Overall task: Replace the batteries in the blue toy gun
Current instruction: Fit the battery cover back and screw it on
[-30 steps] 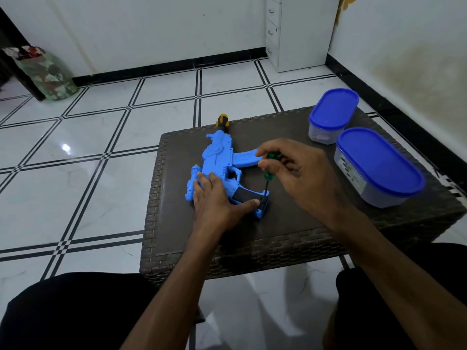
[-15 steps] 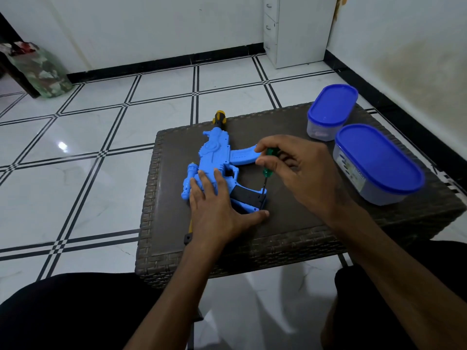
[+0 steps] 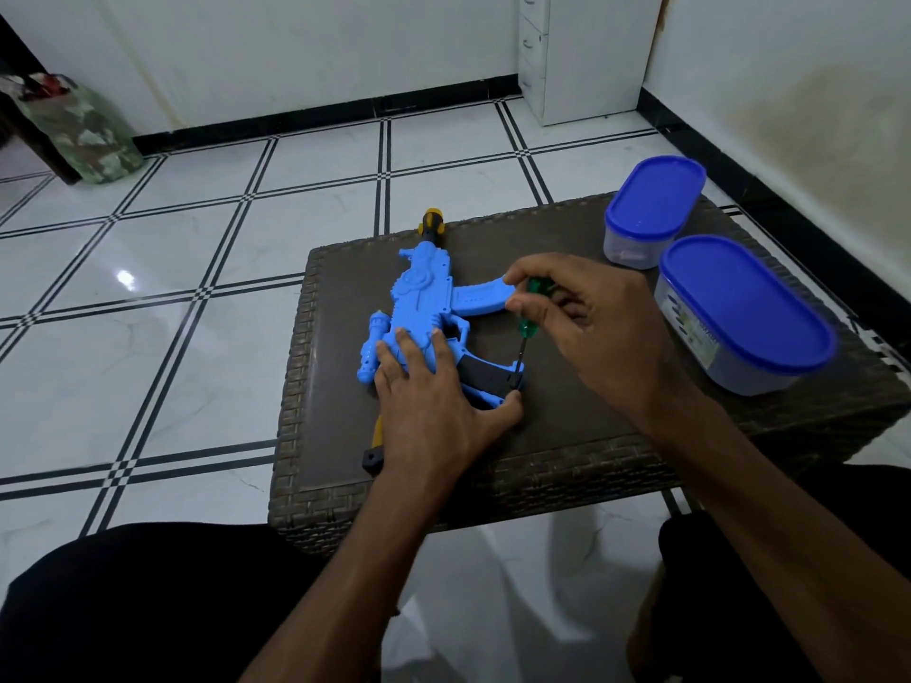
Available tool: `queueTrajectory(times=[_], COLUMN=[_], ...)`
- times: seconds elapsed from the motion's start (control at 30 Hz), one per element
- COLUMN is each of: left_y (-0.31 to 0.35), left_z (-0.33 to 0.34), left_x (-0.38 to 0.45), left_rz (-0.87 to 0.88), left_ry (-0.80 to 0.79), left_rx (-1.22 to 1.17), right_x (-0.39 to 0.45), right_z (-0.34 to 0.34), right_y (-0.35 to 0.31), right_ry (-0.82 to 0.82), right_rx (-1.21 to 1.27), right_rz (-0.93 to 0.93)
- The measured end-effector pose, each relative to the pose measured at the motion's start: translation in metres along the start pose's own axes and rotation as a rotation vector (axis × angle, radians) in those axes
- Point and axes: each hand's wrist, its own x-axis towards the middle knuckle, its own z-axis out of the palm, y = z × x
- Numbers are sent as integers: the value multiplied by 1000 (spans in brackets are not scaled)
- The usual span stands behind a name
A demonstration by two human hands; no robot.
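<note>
lying flat on the dark woven wicker bench (image 3: 567,436), the blue plastic toy gun (image 3: 424,308) sits toward the bench's left side, its muzzle pointing at the far edge and its black grip panel (image 3: 485,374) facing up. the left hand (image 3: 429,401) presses down on the gun's rear body with straight, spread fingers, thumb against the grip's base. the right hand (image 3: 586,327) pinches the green-handled small screwdriver (image 3: 526,322) between thumb and fingertips, holding it nearly upright with its tip on the end of the black grip panel. two clear oval plastic containers with blue lids stand right of the gun, the smaller one (image 3: 653,209) farther away, the larger one (image 3: 744,313) nearer and just beside the right hand.
</note>
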Motion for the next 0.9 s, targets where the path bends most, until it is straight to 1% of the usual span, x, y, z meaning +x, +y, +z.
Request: queueTrajectory(times=[0.2,0.37,0.47,0.53,0.67,0.73,0.8,0.9], left_y=[2,2,3,3,4,4,4,4], left_z=[-5,-6,-7,-7,-7,-8,-9,-9], left_x=[4,4,4,4,4,4,3,3], left_rz=[17,24,27,22,25,23,24,23], left_ry=[-37,-48,-42,-29,-35,-40,-44,-48], left_rx=[20,13,24,18,17,15,16,17], right_x=[-1,1,2,2,2,1,-1,-1], right_z=[-1,-5,-5,-4,0,2,1,-3], right_y=[-4,-7,-11,-13,-11,-10,-10,-12], right_ry=[-45,-116,-121,-128,-125,-147,-197,-205], right_rx=[12,92,138,103,-58,-67,-12,109], right_rz=[-72,-21,15,11,-33,-42,-28,23])
